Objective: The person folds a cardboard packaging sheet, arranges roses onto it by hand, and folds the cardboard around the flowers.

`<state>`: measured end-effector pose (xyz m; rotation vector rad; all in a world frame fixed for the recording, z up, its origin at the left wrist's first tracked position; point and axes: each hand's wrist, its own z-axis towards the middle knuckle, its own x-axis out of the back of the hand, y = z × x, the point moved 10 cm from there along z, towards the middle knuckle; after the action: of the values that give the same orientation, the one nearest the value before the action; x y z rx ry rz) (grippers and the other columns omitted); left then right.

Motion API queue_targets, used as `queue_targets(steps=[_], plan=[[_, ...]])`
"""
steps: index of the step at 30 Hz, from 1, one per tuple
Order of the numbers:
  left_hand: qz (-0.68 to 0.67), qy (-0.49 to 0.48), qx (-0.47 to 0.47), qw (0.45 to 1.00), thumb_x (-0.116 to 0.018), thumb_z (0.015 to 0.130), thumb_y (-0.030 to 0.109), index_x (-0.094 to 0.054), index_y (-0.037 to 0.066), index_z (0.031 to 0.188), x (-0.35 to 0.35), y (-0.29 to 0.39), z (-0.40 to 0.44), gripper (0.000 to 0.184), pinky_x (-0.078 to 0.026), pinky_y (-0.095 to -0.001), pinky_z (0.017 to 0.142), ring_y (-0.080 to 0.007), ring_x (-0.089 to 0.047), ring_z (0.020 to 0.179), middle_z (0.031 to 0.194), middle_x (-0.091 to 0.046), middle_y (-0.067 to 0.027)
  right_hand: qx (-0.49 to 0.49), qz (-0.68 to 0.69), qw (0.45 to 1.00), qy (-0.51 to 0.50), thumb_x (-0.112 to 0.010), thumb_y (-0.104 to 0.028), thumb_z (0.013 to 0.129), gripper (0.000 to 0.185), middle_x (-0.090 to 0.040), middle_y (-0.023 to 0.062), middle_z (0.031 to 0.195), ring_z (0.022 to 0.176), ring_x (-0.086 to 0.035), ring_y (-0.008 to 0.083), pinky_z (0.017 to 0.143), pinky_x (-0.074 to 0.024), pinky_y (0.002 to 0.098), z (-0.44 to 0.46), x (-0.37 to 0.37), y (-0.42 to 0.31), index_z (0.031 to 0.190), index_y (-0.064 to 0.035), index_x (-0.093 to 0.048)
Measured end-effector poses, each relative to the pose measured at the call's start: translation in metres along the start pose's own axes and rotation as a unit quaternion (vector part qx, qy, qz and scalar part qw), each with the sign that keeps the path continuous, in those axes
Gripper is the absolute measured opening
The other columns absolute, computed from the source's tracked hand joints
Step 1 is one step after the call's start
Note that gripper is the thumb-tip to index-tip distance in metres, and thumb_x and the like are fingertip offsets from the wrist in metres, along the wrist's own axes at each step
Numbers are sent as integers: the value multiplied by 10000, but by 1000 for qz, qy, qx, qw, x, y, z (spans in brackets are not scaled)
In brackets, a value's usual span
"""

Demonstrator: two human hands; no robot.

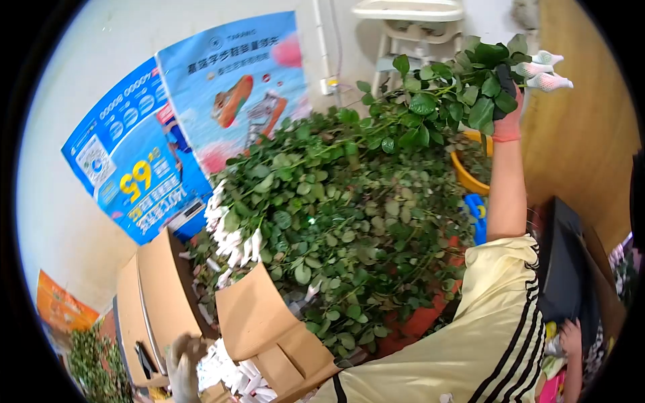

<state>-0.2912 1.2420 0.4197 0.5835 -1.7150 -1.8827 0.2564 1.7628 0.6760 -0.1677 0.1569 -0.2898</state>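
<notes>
My right hand (507, 104), in a black and pink glove, is closed around a bunch of roses (423, 104) raised at the upper right. Their long leafy stems stretch left, and several buds (549, 81) in white net sleeves stick out past my hand on the right. At the lower left, my left hand (183, 368) wears a greyish glove; its fingers look bent but blurred. It is beside an open cardboard box (295, 356) holding many small white net sleeves (235, 376). Whether it holds one is unclear.
A large heap of roses (342, 221) lies ahead, its white-sleeved buds (235, 245) on the left. Behind are posters (235, 80) and a white high chair (410, 10). A yellow basket (463, 176) stands right of the heap. Another person's hand (571, 338) shows at lower right.
</notes>
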Motion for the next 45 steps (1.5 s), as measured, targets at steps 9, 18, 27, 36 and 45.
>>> queue_targets(steps=[9,18,27,36,45], plan=[[-18,60,77,995,-510,900,262,-374,-62,1296,22,-48,-106,530,-442,-416,924,-302,-512,1082,1207,-488,-196,-59,222,960,160,-620,-64,806,283,-600,51,1028,862,-564,146,759,-466,280,65,80,-21,1064,30,-550],[-39,-8,7,999,-624,848,291,-445,-49,1224,-32,-50,-110,538,-468,-349,863,-224,-571,1011,1099,-577,-138,-48,205,974,86,-585,-11,793,297,-599,60,1000,831,-573,159,732,-470,268,44,54,-104,1084,21,-534],[66,15,-221,973,-689,770,247,-364,-57,1304,-92,49,-101,695,-356,-386,996,-271,-451,1179,1298,-434,-184,131,269,867,-398,-673,-26,603,550,-565,146,1122,1038,-536,313,908,-433,381,-159,-116,-358,1137,-32,-537],[148,-35,-391,908,-848,494,243,-321,-60,1319,-165,137,-117,1025,-305,-466,1025,-423,-384,1226,1301,-404,-261,-43,403,792,-457,-795,-161,579,638,-557,124,1155,1085,-520,303,941,-390,394,-278,-150,-393,1145,-61,-518],[61,-131,-381,913,-814,572,237,-415,9,1275,-187,128,-113,840,-343,-480,983,-375,-486,1139,1235,-504,-189,95,425,836,-335,-782,-151,612,630,-549,141,1156,1087,-525,316,952,-392,435,-286,-127,-400,1156,-65,-476]])
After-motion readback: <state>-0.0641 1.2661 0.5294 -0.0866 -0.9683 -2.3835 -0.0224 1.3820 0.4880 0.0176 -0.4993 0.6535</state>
